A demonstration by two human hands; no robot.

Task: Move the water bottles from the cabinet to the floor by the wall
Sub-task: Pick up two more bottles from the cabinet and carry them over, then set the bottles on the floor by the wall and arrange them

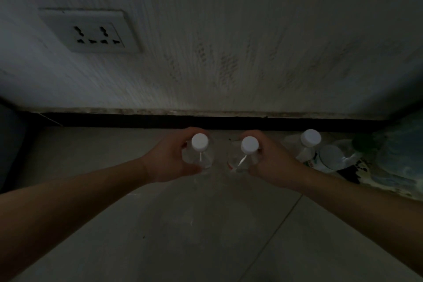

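I look down at a dim floor by a wall. My left hand (169, 158) grips a clear water bottle with a white cap (200, 142), held upright close to the black skirting. My right hand (272, 162) grips a second clear bottle with a white cap (249, 145), a short gap to the right of the first. Whether the two bottles touch the floor is unclear from above. To the right, another white-capped bottle (310, 138) stands by the wall, with one more bottle (332, 157) beside it.
A white wall (229, 41) with a power socket (91, 31) at upper left rises behind the black skirting (137, 120). A patterned bluish bag or cloth (398, 162) lies at the right edge. Grey floor tiles (194, 236) stretch toward me.
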